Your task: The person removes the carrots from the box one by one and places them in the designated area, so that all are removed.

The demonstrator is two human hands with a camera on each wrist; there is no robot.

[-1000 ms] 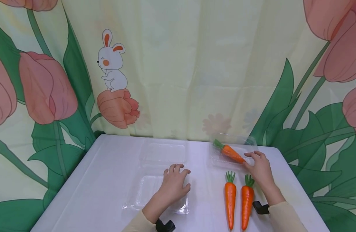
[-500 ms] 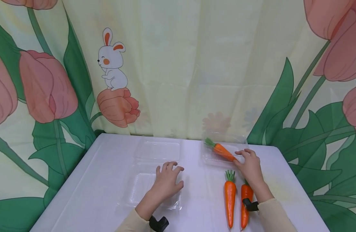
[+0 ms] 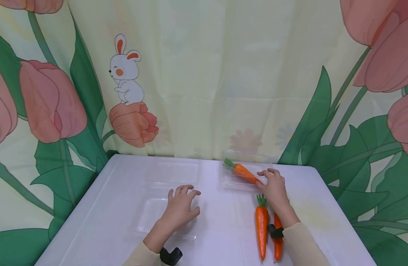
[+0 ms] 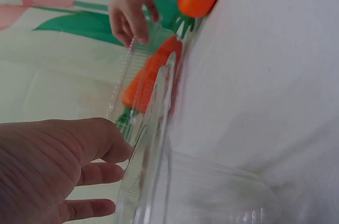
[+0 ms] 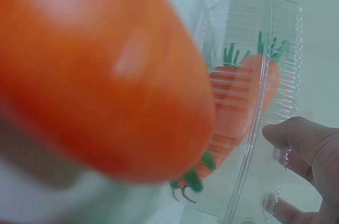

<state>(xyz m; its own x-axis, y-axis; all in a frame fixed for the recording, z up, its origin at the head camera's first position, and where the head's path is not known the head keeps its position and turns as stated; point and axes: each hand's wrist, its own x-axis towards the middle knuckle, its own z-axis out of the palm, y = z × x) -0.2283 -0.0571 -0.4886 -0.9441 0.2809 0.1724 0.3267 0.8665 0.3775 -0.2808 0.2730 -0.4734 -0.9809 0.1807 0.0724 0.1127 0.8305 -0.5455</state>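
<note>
On the left, a clear plastic clamshell container [image 3: 140, 225] lies with its lid folded back. My left hand [image 3: 178, 208] is over its right side, fingers spread and slightly bent, thumb apart. In the left wrist view the fingertips reach its rim; their exact contact is hard to see. My right hand [image 3: 273, 188] holds the right front edge of another clear clamshell container [image 3: 228, 184], with the thumb [image 5: 291, 131] against the plastic. A carrot [image 3: 243, 171] lies slantwise in that container, its green top toward the back left.
Two more carrots lie on the white table: one carrot [image 3: 261, 229] shows fully, and the other carrot [image 3: 278, 244] is partly hidden under my right wrist. A curtain [image 3: 197, 92] printed with tulips and a rabbit hangs behind the table's back edge.
Both containers have slid left together with my hands, the carrot riding in the right one. My right wrist now covers part of the rightmost loose carrot.
</note>
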